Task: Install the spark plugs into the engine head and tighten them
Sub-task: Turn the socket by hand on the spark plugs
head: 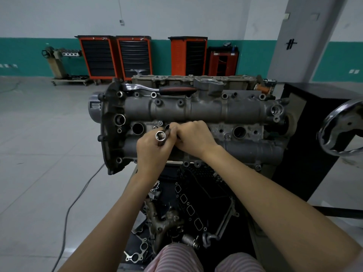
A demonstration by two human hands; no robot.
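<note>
Over the middle of the engine head (206, 110), both hands meet just in front of the second plug well (167, 127). The left hand (152, 149) grips a chrome socket (160, 136), its open end tilted up toward the camera and its long axis running down into the fist. The right hand (193, 137) is curled just beside it, fingertips pinching at the socket's far end; whether a spark plug sits there I cannot tell. The well lies directly beyond the knuckles, the leftmost well (137, 128) open to its left, another open well (239, 132) to the right. A ratchet (157, 89) rests along the head's far edge. Tool cabinets (115, 55) line the back wall.
</note>
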